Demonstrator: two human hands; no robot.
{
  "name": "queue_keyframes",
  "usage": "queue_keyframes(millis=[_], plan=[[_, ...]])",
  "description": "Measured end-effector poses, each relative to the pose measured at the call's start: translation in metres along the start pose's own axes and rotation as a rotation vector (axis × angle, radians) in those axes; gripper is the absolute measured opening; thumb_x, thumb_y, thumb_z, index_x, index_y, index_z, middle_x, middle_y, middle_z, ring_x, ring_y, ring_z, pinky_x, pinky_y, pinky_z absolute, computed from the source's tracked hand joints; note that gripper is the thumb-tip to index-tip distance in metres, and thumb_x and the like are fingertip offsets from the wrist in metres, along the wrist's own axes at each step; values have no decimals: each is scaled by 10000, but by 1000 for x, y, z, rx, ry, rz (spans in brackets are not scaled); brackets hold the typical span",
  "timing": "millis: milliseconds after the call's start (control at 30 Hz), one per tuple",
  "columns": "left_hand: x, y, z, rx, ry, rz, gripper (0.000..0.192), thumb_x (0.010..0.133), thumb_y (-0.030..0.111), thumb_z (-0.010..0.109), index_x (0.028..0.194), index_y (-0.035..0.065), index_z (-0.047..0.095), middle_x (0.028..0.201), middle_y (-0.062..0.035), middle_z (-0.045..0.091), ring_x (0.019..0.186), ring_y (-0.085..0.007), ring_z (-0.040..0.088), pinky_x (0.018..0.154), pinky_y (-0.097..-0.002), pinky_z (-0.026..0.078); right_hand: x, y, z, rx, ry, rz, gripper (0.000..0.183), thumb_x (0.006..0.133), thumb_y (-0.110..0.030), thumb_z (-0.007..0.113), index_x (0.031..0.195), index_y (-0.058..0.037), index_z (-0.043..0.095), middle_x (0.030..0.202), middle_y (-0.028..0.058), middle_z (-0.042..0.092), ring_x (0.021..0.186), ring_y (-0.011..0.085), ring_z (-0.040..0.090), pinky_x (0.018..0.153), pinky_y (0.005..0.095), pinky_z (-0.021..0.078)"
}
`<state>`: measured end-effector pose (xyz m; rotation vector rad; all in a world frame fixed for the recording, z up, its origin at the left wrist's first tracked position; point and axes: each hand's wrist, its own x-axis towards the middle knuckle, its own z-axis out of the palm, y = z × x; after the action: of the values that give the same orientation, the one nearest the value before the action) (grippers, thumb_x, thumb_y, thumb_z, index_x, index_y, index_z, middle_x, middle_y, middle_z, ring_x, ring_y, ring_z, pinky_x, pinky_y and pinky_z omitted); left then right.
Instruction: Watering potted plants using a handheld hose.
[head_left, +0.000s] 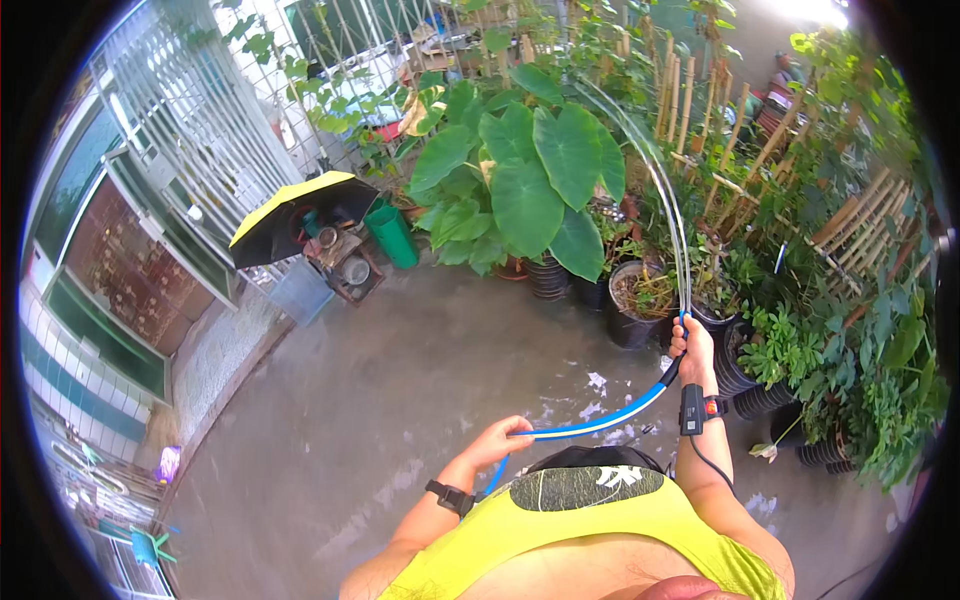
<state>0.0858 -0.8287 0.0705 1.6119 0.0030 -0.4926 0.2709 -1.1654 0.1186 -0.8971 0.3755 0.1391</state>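
A blue garden hose (604, 422) with a pale stripe runs between my two hands. My right hand (694, 346) grips its dark end, held forward at the right. From there a stream of water (666, 196) arcs up and leftward over the plants. My left hand (498, 441) pinches the hose lower down, in front of my waist. Beyond that hand the blue hose passes down beside my left wrist, then behind my body. A potted plant in a black pot (632, 328) stands just beyond my right hand, and a large-leaved taro-like plant (525, 199) rises farther off.
Wet concrete floor (360, 390) spreads before me. At the left are a raised doorstep (217, 375) and metal bars (195, 97). A yellow-and-black umbrella (300, 210) covers a small stand near a green bin (392, 236). Bamboo stakes (682, 94) and potted greenery line the right.
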Motion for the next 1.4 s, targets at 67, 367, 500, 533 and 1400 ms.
queue_keyframes(millis=[67, 367, 500, 533, 1400], plan=[[7, 6, -1, 26, -45, -12, 219, 769, 156, 613, 942, 50, 532, 850, -1, 539, 789, -78, 488, 693, -239, 418, -5, -6, -8, 23, 32, -26, 171, 860, -203, 420, 777, -67, 481, 540, -17, 433, 369, 59, 305, 343, 204, 242], [6, -1, 0, 30, -82, -25, 228, 774, 133, 599, 969, 40, 525, 879, -9, 553, 807, -90, 515, 727, -245, 435, -10, -21, 18, -42, -170, 51, 202, 877, -223, 415, 803, -46, 479, 555, -8, 440, 382, 64, 322, 351, 204, 260], [-2, -2, -6, 6, 29, 20, 241, 768, 146, 614, 969, 42, 528, 879, -8, 549, 794, -89, 511, 711, -241, 432, -6, -20, 43, -67, -236, 21, 203, 883, -222, 413, 812, -43, 475, 566, -5, 446, 385, 65, 328, 352, 202, 262], [-6, -3, -9, -9, 51, 29, 241, 768, 146, 614, 969, 42, 528, 879, -8, 549, 794, -89, 511, 711, -241, 432, -5, -19, 50, -85, -256, 29, 203, 883, -222, 413, 812, -43, 475, 566, -5, 446, 385, 65, 328, 352, 202, 262], [-9, -9, -229, -62, 255, 135, 194, 799, 132, 569, 959, 34, 520, 865, -6, 542, 782, -76, 502, 688, -232, 427, 61, 93, 271, -78, -267, -105, 178, 886, -225, 414, 829, -73, 487, 580, -32, 430, 402, 51, 321, 357, 200, 245]])
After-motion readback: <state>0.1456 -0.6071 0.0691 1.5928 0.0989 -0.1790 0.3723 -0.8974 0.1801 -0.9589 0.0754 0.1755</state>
